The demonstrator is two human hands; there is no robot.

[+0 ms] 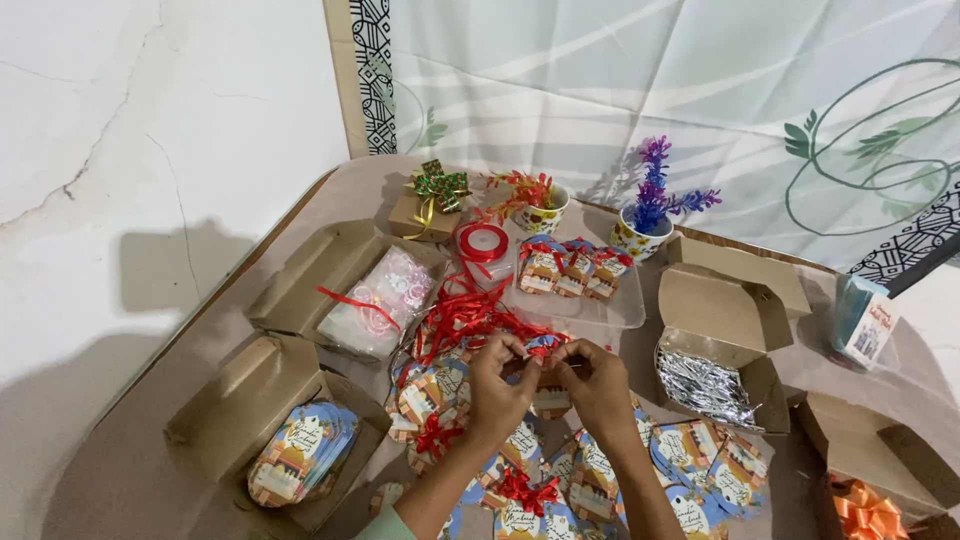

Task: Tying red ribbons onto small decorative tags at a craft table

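Head view: a small blue-and-brown printed card packet with a red curling ribbon (pixel 543 350) is pinched between left hand (pixel 497 385) and right hand (pixel 597 385), above desk (pixel 130 470) centre. Approx. three ribboned packets are seen in a clear plastic tray (pixel 625 312); many blue printed cards (pixel 690 510) lie unribboned.

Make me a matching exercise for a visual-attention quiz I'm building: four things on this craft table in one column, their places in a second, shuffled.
Things:
1. red ribbon spool
2. silver foil shreds
3. orange bow
4. purple flower cup

Places:
A. bottom right corner
B. back edge, by the curtain
C. in the open box right of the hands
D. centre back, left of the clear tray

Pairs: 1-D, 2-C, 3-A, 4-B
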